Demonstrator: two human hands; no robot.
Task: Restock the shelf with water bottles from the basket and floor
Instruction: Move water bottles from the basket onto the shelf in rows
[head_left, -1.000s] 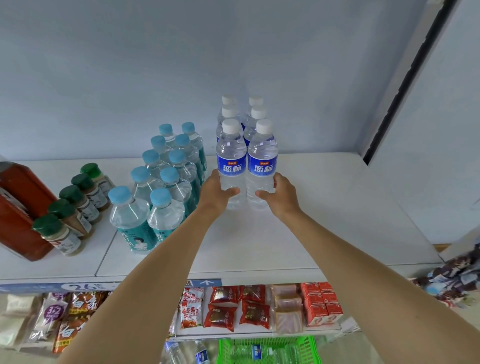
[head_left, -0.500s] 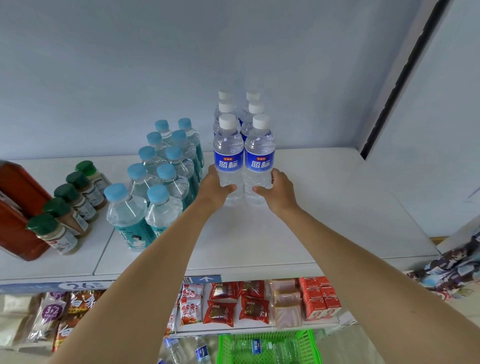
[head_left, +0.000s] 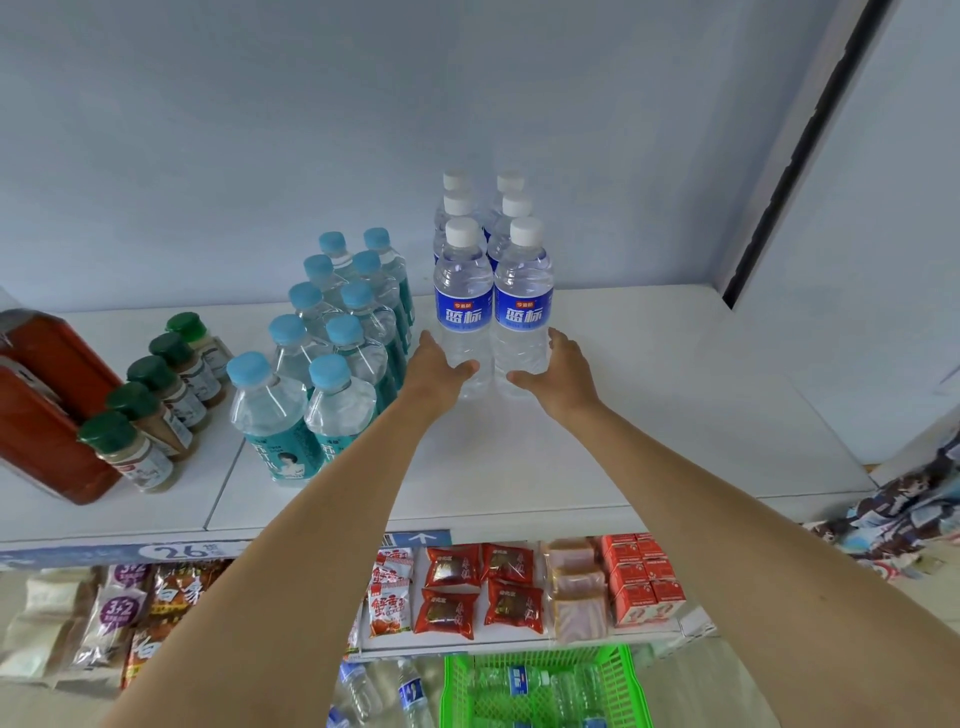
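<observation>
Two rows of clear water bottles with white caps and blue labels stand on the white top shelf (head_left: 649, 415). My left hand (head_left: 434, 366) grips the base of the front left bottle (head_left: 462, 306). My right hand (head_left: 563, 371) grips the base of the front right bottle (head_left: 522, 306). Both bottles stand upright on the shelf, touching the bottles behind them. Far below, a green basket (head_left: 631, 691) holds more blue-label bottles, and several more bottles (head_left: 384, 691) lie on the floor to its left.
Light-blue-capped bottles (head_left: 332, 338) stand in two rows just left of my left hand. Green-capped spice jars (head_left: 156, 395) and a red box (head_left: 47, 405) sit further left. Snack packets (head_left: 478, 587) fill the lower shelf. A wall closes the shelf's right end.
Both hands have pushed the two front bottles a little further back on the shelf, up against the rows behind. The grip on each bottle is the same.
</observation>
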